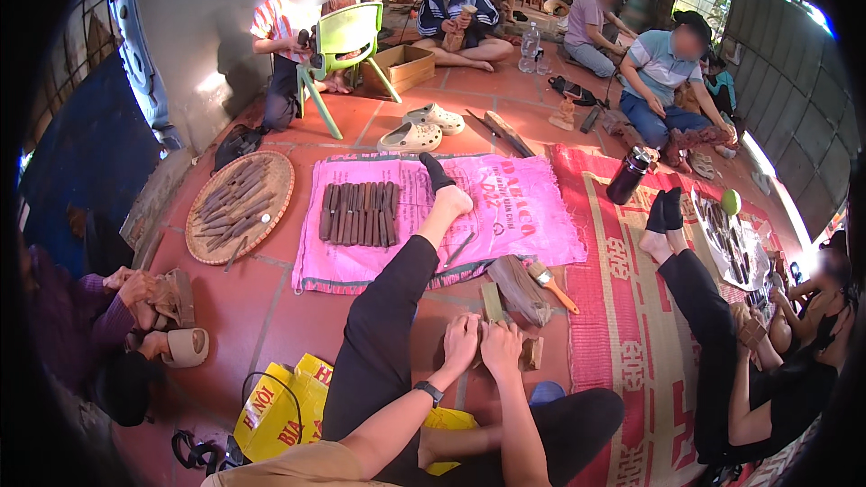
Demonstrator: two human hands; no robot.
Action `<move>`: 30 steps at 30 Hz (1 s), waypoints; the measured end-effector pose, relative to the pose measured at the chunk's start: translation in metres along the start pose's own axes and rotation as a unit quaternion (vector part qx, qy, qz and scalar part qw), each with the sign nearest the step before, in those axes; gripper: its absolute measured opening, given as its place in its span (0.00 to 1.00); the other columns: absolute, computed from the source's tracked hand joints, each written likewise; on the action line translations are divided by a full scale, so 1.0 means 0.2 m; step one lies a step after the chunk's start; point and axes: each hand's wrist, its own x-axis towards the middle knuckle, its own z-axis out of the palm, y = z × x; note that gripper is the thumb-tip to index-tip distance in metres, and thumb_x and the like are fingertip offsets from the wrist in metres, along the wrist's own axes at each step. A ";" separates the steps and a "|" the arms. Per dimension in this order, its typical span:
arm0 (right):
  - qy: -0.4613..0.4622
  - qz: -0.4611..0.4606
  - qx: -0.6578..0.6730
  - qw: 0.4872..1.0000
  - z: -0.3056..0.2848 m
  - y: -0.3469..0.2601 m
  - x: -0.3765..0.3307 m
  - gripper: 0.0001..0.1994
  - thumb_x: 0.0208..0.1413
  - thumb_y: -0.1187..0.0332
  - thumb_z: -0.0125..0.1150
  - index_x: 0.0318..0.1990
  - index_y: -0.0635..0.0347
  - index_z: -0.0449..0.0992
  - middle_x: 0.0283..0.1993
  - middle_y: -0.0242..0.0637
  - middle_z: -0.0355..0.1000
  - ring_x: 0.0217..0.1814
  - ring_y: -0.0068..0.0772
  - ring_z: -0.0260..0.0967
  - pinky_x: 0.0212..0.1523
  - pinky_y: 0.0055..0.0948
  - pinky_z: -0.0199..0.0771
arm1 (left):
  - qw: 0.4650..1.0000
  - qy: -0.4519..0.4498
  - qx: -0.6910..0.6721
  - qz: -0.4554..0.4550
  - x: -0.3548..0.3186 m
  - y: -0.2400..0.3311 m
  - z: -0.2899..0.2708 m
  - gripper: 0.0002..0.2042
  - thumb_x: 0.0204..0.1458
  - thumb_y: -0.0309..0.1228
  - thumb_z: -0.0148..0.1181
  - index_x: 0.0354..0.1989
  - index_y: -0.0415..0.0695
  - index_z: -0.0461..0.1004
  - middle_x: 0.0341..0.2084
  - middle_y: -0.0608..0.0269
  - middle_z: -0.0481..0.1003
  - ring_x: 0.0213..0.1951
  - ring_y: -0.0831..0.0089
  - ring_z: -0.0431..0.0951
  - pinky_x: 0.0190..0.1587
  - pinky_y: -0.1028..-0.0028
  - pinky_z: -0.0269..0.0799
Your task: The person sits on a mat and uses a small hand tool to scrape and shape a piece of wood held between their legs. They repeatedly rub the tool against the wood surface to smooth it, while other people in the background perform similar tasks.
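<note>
My left hand (pixel 462 343) and my right hand (pixel 502 348) are side by side low over the floor, between my legs, fingers curled down. What they grip is hidden under them. A flat greenish bar (pixel 492 301) sticks out just beyond my fingertips, and I cannot tell whether either hand holds it. Beside my right hand shows a pale wooden block (pixel 533 353). Just past the hands lie a crumpled grey-brown cloth (pixel 520 289) and a paintbrush (pixel 554 288) with an orange handle.
Several dark chisel-like tools (pixel 361 215) lie in a row on a pink sack (pixel 532 207). At left, a round woven tray (pixel 198 248) holds more. A yellow printed sheet (pixel 275 410) lies by my leg, a patterned mat (pixel 631 352) to the right. Several people sit around, with a black flask (pixel 629 176) among them.
</note>
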 end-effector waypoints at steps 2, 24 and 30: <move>-0.014 0.007 0.008 1.000 0.03 0.03 0.01 0.16 0.61 0.61 0.55 0.30 0.63 0.82 0.37 0.45 0.77 0.43 0.49 0.71 0.45 0.47 0.67 | 1.000 0.000 0.009 0.003 -0.01 0.01 0.00 0.16 0.64 0.35 0.46 0.41 0.39 0.79 0.45 0.50 0.78 0.51 0.53 0.75 0.57 0.61 0.67; -0.009 0.029 0.004 1.000 0.06 0.01 0.01 0.18 0.62 0.60 0.54 0.28 0.64 0.81 0.33 0.45 0.78 0.41 0.49 0.72 0.44 0.47 0.67 | 0.999 0.004 0.035 0.016 -0.02 -0.02 -0.02 0.18 0.64 0.40 0.43 0.43 0.42 0.78 0.45 0.49 0.77 0.50 0.49 0.73 0.55 0.57 0.67; 0.055 0.008 0.027 0.998 0.04 0.01 -0.04 0.16 0.62 0.59 0.53 0.33 0.61 0.82 0.35 0.45 0.78 0.41 0.48 0.72 0.43 0.48 0.67 | 0.994 0.010 0.056 0.088 -0.01 -0.04 0.00 0.17 0.64 0.39 0.43 0.41 0.42 0.77 0.41 0.47 0.77 0.44 0.45 0.75 0.48 0.52 0.69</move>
